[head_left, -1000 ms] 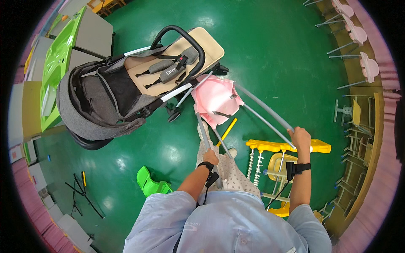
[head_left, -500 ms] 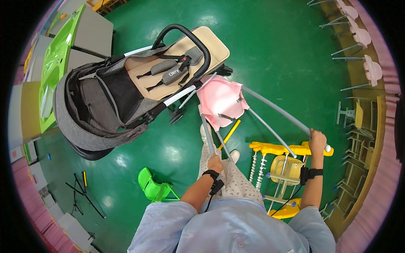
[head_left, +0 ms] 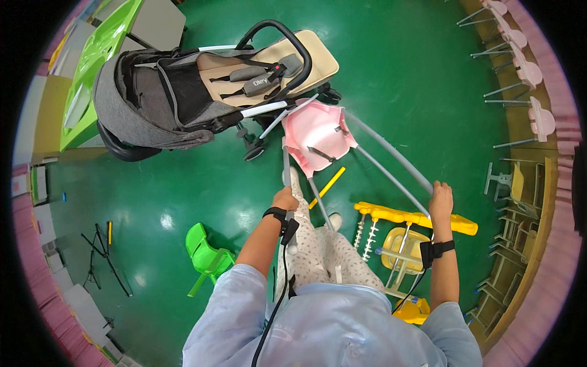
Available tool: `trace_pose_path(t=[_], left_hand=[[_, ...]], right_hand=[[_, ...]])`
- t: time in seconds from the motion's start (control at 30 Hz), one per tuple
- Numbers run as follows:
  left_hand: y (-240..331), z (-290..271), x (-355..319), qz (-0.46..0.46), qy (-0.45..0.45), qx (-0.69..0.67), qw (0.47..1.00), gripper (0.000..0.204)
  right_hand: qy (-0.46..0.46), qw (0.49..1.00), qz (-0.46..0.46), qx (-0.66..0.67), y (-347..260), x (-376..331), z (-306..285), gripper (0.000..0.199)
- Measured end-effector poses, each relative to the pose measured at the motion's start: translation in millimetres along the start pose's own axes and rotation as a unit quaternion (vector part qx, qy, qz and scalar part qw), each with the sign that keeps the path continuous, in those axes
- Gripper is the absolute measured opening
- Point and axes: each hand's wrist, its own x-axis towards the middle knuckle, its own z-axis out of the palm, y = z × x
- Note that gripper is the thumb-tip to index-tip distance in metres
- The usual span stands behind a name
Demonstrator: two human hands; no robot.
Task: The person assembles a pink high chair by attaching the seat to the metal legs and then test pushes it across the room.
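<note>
A pink child's high chair (head_left: 315, 136) with long grey legs lies tipped in front of me, its seat pointing away and its legs toward me. My left hand (head_left: 285, 199) is closed around one leg near my thigh. On the right, my right hand (head_left: 441, 197) grips another leg (head_left: 391, 150) close to its end. The remaining legs stick out free between my arms. At its far left, the seat lies right beside a grey and beige stroller (head_left: 229, 85); I cannot tell whether they touch.
A yellow bar (head_left: 328, 186) lies by my feet. Near my right arm stand a yellow frame (head_left: 416, 215) with white spiral rods and a yellow chair (head_left: 400, 249). A small green chair (head_left: 205, 254) and a black tripod (head_left: 109, 260) are at left. Pink high chairs (head_left: 529, 73) line the right wall.
Both hands have shifted left with the pink high chair still held by its legs. The view has moved, so the stroller and green chair appear in different places.
</note>
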Motion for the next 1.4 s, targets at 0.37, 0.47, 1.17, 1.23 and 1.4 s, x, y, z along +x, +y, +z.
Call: trace_pose_path(t=[0.37,0.47,1.17,1.23,1.4], left_hand=[[9,15,-6,0.019,0.039,-0.118,0.992,0.093],[-18,22,3,0.014,0.05,-0.136,0.989,0.091],[-26,29,-6,-0.105,-0.039,-0.439,0.891,0.062],[-31,19,-13,-0.145,-0.141,-0.482,0.853,0.052],[8,-12,-85,-0.173,-0.187,-0.479,0.84,0.033]], right_hand=[[-0.041,0.992,0.021,0.115,18,-33,-15,0.036],[-0.047,0.987,0.006,0.151,-2,-32,-28,0.034],[-0.061,0.984,0.037,0.166,32,-77,-23,0.033],[-0.062,0.985,0.021,0.163,36,-77,-17,0.035],[-0.088,0.994,-0.002,0.062,40,-91,28,0.04]])
